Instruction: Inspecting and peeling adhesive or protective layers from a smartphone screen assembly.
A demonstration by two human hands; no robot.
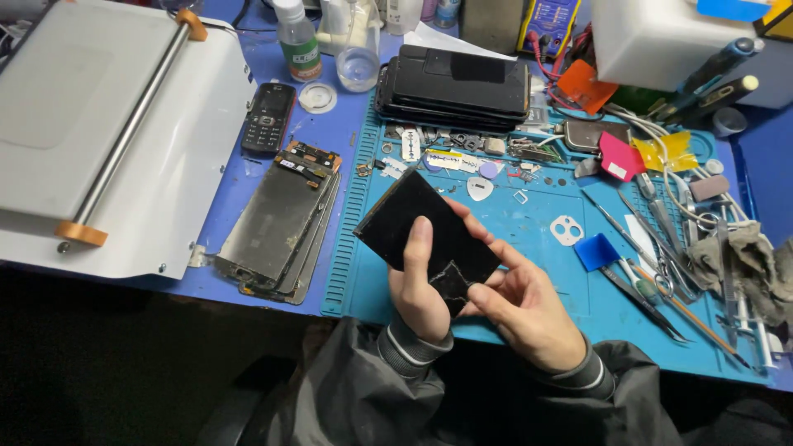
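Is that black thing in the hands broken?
Yes. The black phone screen has cracks spreading across its lower corner, between the left hand and the right hand. Bare, stripped screen panels also lie stacked left of the blue mat.

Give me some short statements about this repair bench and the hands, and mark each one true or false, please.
1. Both hands hold a black cracked phone panel. True.
2. The left hand has its thumb on top of the panel. True.
3. The right hand holds tweezers. False: it grips the panel's lower corner.
4. A small keypad phone lies on the blue mat. False: it lies left of the mat, on the table.
5. A stack of dark phones sits at the mat's far edge. True.
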